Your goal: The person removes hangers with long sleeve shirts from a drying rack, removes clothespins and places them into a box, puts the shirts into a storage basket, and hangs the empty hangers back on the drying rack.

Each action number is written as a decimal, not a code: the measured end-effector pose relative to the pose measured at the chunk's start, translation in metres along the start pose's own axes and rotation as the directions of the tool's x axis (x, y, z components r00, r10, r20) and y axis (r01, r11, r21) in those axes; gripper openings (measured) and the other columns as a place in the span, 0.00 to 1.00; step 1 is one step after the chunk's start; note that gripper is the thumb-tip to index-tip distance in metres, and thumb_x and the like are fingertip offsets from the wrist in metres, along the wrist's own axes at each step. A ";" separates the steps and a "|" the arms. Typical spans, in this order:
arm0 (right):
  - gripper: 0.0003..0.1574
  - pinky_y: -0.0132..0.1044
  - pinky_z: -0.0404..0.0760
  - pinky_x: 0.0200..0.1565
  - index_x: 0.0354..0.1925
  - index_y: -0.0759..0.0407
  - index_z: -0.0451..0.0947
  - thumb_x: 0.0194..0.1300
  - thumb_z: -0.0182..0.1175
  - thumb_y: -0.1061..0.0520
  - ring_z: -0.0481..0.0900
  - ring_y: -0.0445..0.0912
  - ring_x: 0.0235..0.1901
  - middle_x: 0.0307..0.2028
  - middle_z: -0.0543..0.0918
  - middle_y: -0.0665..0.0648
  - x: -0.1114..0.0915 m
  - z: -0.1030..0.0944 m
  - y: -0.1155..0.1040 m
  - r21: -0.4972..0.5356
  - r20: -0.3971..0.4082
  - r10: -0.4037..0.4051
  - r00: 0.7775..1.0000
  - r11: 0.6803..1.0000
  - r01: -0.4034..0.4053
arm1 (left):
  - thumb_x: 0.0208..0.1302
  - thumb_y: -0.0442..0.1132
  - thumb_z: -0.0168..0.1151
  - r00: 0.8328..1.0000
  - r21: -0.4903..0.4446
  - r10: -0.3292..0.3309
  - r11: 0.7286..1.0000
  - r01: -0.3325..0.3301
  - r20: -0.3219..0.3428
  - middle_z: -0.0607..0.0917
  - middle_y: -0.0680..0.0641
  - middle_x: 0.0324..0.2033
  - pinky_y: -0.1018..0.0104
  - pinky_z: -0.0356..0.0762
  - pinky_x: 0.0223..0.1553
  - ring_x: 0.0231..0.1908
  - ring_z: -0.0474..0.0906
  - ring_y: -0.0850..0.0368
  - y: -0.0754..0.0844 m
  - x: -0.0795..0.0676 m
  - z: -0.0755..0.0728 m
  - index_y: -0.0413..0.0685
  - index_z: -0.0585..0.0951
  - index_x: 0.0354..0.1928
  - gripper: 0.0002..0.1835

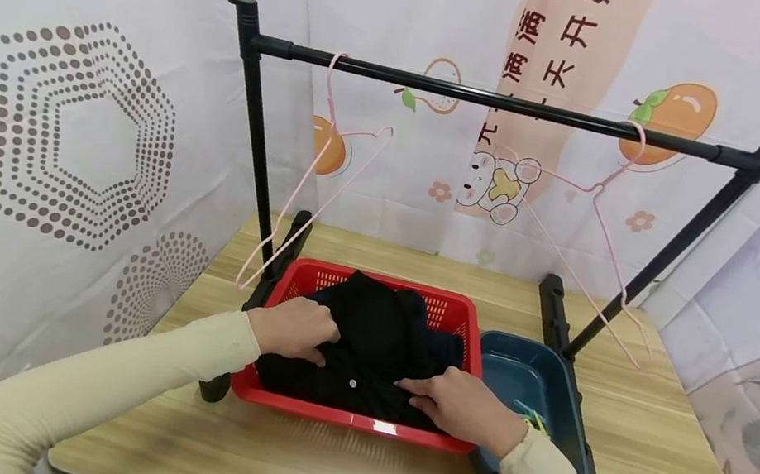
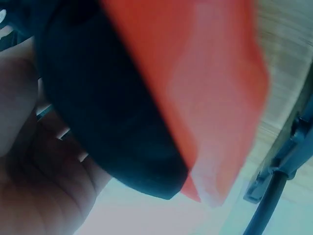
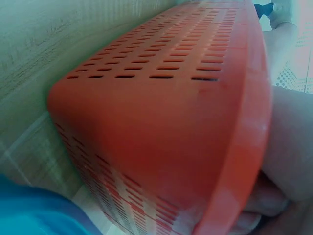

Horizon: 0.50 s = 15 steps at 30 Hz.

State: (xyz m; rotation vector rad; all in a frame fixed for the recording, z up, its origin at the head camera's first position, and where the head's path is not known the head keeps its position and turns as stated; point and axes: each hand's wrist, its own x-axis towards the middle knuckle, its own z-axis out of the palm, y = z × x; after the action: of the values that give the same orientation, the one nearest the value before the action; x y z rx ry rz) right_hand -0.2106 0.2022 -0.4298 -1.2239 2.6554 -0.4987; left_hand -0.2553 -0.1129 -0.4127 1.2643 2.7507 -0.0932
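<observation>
A black garment with a white button lies bunched in a red plastic basket. My left hand grips it on the left side, fingers bent into the cloth; the left wrist view has the black cloth against my palm, the fingers partly hidden behind it. On the right side, my right hand pinches the cloth, forefinger stretched out over the thumb. From the right wrist, the basket wall fills most of the view, and those fingertips are partly hidden behind its rim. Dark blue cloth shows beneath the black garment.
A black garment rack stands over the basket, with two pink hangers on its bar. Right of the basket sits a blue tray holding small green and yellow pieces. Wood-grain tabletop runs beneath; printed curtains hang behind.
</observation>
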 end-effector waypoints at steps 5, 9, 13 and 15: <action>0.21 0.28 0.69 0.21 0.63 0.49 0.83 0.73 0.65 0.55 0.59 0.33 0.11 0.13 0.66 0.40 -0.005 -0.003 0.003 0.024 -0.033 -0.004 0.999 1.000 0.004 | 0.61 0.53 0.76 0.998 -0.020 -0.031 0.999 0.032 0.054 0.88 0.50 0.40 0.60 0.84 0.42 0.36 0.83 0.58 0.000 -0.009 -0.013 0.47 0.88 0.50 0.22; 0.22 0.28 0.73 0.26 0.62 0.47 0.83 0.72 0.65 0.57 0.65 0.32 0.17 0.21 0.78 0.40 -0.012 -0.012 0.005 0.055 -0.099 -0.018 0.995 0.998 0.024 | 0.63 0.56 0.73 1.000 -0.054 -0.029 0.998 0.029 0.003 0.86 0.50 0.43 0.59 0.83 0.46 0.40 0.81 0.58 -0.005 -0.020 -0.023 0.47 0.87 0.55 0.26; 0.19 0.30 0.80 0.35 0.56 0.48 0.86 0.69 0.68 0.61 0.74 0.31 0.27 0.42 0.88 0.44 -0.019 -0.022 0.009 0.023 -0.255 -0.044 0.966 0.998 0.052 | 0.67 0.57 0.69 0.981 -0.081 -0.009 0.997 -0.006 -0.191 0.85 0.50 0.46 0.58 0.82 0.47 0.45 0.81 0.56 -0.015 -0.031 -0.028 0.48 0.87 0.55 0.24; 0.17 0.31 0.80 0.34 0.52 0.48 0.87 0.67 0.69 0.62 0.75 0.32 0.28 0.45 0.88 0.45 -0.022 -0.028 0.012 -0.029 -0.346 -0.053 0.937 0.999 0.046 | 0.69 0.55 0.67 0.953 -0.086 -0.008 0.996 -0.019 -0.304 0.84 0.48 0.47 0.55 0.81 0.49 0.46 0.80 0.54 -0.020 -0.036 -0.029 0.47 0.87 0.54 0.22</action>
State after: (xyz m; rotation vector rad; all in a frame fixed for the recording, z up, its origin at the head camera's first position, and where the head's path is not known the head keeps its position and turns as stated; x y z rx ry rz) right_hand -0.2125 0.2326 -0.4079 -1.3188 2.9273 -0.7624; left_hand -0.2498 -0.1499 -0.3796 1.3652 2.9643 0.2415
